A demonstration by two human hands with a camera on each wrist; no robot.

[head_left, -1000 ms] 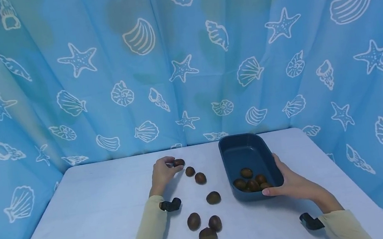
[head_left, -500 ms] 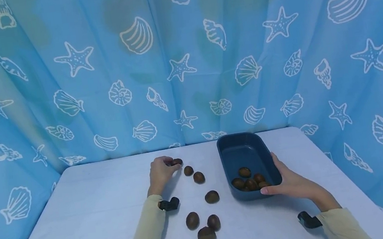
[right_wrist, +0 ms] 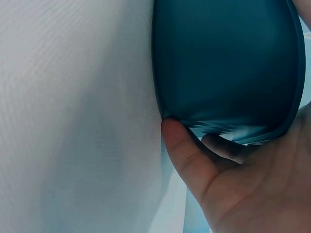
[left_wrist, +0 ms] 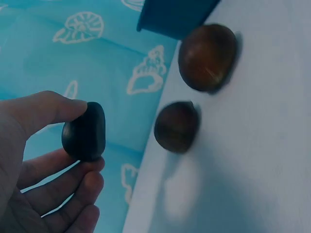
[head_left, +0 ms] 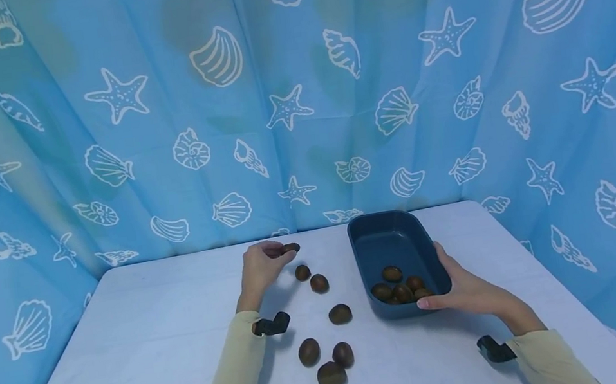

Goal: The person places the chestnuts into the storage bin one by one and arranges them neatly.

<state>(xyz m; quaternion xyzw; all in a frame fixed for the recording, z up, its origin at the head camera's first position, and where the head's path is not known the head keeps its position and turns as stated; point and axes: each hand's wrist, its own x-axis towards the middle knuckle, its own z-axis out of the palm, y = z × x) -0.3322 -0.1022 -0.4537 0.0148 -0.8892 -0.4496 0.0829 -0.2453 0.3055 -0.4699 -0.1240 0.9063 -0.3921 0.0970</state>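
My left hand [head_left: 262, 268] pinches a chestnut [left_wrist: 85, 132] between thumb and fingertips, near the far edge of the table. Dark and smooth, this chestnut shows against the curtain in the left wrist view. Two more chestnuts lie just to the right of that hand, a smaller one [head_left: 302, 273] and a larger one [head_left: 319, 283]. My right hand [head_left: 467, 288] grips the near right corner of a dark blue rectangular bin [head_left: 359, 260], thumb on the near wall and fingers along the right side. Several chestnuts [head_left: 392, 273] are gathered at the bin's near end.
Closer to me on the white table [head_left: 147, 343], a single chestnut [head_left: 339, 313] lies left of the bin. A loose group of three chestnuts [head_left: 331, 376] lies at the front middle. A blue seashell-print curtain [head_left: 291, 155] hangs directly behind the table.
My left hand has risen slightly and shifted right, lifting the chestnut from its place at the back. The right hand keeps its grip on the bin, which stays put.
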